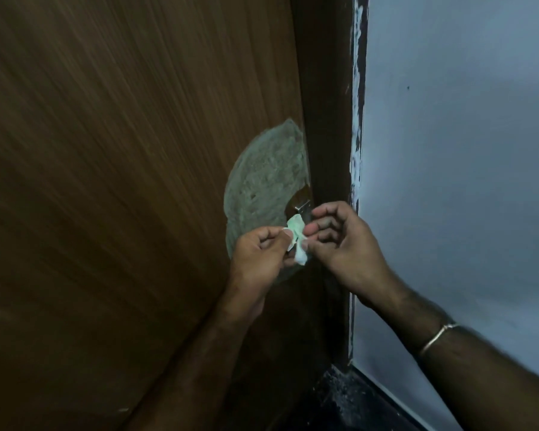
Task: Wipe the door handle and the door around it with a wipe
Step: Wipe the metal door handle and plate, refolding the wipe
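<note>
**A small, soft wipe held between two hands at the handle**

The wipe (297, 241) is a small, pale green and white piece, crumpled into a narrow strip. It is held just below the handle (301, 204), in front of the door (122, 150). The left hand (259, 259) pinches one side of it between thumb and curled fingers. The right hand (343, 244) pinches the other side with thumb and fingertips, and its other fingers are curled loosely.

I judge that the wipe is very light and limp, with no stiffness of its own. It looks thin, so it may tear if the two hands pull apart too strongly. If it is wet, it will stick to itself and be slow to open. A good hold would be on two edges, to spread it, and then flat under the fingers for pressing on the door.

The handle is a metal piece close to the frame (327, 135). It is partly hidden behind the hands, so its shape is not clear to me. Above and left of the handle, the door has a grey, rough, round patch (265, 178); perhaps this is worn surface or residue.
</note>
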Demonstrator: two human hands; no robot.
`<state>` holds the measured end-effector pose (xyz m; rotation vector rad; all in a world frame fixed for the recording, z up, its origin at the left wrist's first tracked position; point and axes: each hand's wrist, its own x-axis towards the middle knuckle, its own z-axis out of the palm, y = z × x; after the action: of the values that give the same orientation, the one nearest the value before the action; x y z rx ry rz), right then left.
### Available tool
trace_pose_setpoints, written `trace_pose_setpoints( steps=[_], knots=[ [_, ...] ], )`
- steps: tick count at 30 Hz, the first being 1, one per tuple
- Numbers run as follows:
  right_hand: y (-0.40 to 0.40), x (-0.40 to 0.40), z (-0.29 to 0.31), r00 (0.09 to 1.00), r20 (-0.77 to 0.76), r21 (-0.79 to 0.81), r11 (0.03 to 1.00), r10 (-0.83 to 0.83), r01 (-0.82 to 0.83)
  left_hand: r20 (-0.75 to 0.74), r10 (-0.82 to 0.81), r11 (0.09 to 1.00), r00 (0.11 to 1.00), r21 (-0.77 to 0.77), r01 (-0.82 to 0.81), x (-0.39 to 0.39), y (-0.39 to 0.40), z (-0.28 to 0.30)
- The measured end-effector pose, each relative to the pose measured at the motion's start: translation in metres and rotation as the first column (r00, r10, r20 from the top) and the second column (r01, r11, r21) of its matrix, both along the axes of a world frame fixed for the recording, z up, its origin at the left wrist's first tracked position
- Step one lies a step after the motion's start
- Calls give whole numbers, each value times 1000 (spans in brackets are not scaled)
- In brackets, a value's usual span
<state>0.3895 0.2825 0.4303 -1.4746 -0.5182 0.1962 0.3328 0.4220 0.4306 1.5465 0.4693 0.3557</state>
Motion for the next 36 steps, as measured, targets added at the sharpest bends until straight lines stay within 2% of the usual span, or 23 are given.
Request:
trace_pose_setpoints(
  steps=[2,4,7,9,10,12,16,19,22,26,30,32,33,36],
  knots=[
    [-2,4,-2,997,-30,6,998,-67,67,-6,-4,999,1000,-37,3,-2,1,2],
    [-6,12,-4,974,-214,106,990,-72,97,-9,35,998,999,-52,-35,-2,4,5],
    [-13,23,-3,846,-522,326,942,110,78,-5,49,989,999,-142,-50,-2,7,9],
    [-16,27,-3,766,-596,422,905,240,45,-3,36,974,999,-222,-36,-2,7,13],
    [-16,28,-4,755,-602,428,903,261,29,5,22,965,1000,-262,-20,-1,7,14],
    [-17,29,-5,765,-596,386,922,242,9,21,7,951,1000,-308,0,1,6,17],
    [-25,31,-9,802,-544,379,925,248,-28,17,51,958,999,-282,-44,5,4,21],
    [-35,33,-13,877,-361,432,890,317,-144,9,91,953,996,-290,-84,7,3,22],
    [-39,31,-11,893,-239,460,855,381,-241,-19,77,937,997,-340,-78,6,0,23],
    [-38,35,-9,893,-330,420,895,307,-152,-48,6,958,999,-285,-20,2,-4,19],
    [-37,33,3,834,-433,410,899,342,-155,-56,-316,924,947,-246,294,-6,-8,18],
    [-34,30,11,871,-409,273,948,271,-166,-78,-435,891,897,-182,416,-7,-12,15],
    [-33,28,15,915,-347,159,975,204,-157,-98,-457,886,884,-137,443,-6,-14,13],
    [-29,24,29,994,-47,-132,985,103,-109,-127,-455,888,881,10,460,-4,-18,7]
  ],
)
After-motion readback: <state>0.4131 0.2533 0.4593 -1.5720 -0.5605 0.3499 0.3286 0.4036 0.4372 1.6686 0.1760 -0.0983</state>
